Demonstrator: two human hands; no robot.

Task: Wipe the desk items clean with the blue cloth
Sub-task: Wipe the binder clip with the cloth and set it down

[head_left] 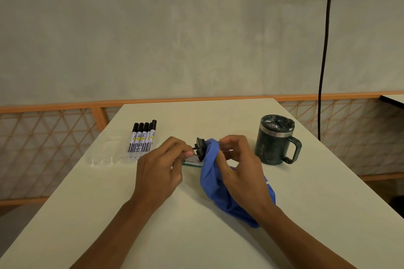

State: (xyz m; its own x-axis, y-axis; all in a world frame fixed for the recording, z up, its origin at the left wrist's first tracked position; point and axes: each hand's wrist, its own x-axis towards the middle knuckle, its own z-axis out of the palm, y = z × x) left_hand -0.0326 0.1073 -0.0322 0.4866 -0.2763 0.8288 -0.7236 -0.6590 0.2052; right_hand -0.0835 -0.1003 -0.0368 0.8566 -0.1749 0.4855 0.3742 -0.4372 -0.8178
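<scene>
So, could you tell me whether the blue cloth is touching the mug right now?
No, the blue cloth is in the right hand against a small black clip, while the mug stands apart.

Five markers (143,137), one mug (275,140), one blue cloth (218,188), one black clip (200,148).

Your forearms angle inward, hands nearly meeting. Left grip (160,167) pinches the black clip (200,148); right grip (239,166) curls round the blue cloth (216,190).
</scene>
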